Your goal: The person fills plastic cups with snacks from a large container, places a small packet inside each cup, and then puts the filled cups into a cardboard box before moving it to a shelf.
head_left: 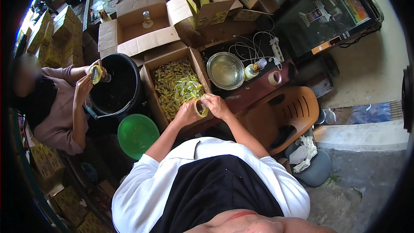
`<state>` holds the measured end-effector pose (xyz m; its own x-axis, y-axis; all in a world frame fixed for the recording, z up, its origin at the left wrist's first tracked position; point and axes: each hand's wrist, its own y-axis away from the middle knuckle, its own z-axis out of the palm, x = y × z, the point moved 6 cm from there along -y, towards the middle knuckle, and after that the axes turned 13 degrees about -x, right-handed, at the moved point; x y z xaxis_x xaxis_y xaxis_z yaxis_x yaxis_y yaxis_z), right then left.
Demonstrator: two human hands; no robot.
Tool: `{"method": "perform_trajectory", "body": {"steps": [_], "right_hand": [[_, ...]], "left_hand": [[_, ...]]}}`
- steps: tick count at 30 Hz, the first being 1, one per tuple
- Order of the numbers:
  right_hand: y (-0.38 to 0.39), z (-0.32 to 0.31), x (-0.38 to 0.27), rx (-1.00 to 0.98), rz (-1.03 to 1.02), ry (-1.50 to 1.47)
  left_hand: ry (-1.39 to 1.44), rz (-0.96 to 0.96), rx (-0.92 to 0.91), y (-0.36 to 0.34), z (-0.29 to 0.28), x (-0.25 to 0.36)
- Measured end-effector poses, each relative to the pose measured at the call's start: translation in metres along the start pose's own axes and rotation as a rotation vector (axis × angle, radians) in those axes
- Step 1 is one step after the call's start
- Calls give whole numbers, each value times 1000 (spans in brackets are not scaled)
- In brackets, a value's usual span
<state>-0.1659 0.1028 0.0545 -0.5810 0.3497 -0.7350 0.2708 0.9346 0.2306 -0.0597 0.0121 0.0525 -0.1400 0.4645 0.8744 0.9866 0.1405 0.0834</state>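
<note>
My left hand point(186, 113) is wrapped around a small yellow ring-shaped piece point(201, 115) with a dark open middle; I cannot tell its exact kind. The fingers of my right hand point(217, 105) pinch at its upper right edge, and whatever lies between those fingertips is too small to make out. Both hands are over the near right corner of an open cardboard box point(149, 87). Inside it lies a heap of small yellow-green wrapped packets point(172, 77), the brighter, shinier ones nearest my hands.
A co-worker point(60, 90) at left holds a similar yellow ring over a black bucket point(137, 77). Beside it stands a green basin point(138, 136). To the right are a steel bowl point(225, 71), a bottle point(251, 72), a tape roll point(274, 77), a power strip point(276, 49) and a brown plastic chair point(297, 108).
</note>
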Motion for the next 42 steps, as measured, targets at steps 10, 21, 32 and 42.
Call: {"method": "perform_trajectory", "body": {"steps": [10, 21, 32, 42], "right_hand": [[-42, 14, 36, 326, 45, -1141], [-102, 26, 76, 556, 128, -966], [-128, -19, 49, 684, 220, -1123], [-147, -103, 128, 912, 164, -1130]], "left_hand": [[-127, -37, 341, -13, -19, 5], [-286, -33, 531, -34, -43, -5], [-331, -19, 529, -78, -67, -20], [-291, -121, 478, -53, -69, -44]]}}
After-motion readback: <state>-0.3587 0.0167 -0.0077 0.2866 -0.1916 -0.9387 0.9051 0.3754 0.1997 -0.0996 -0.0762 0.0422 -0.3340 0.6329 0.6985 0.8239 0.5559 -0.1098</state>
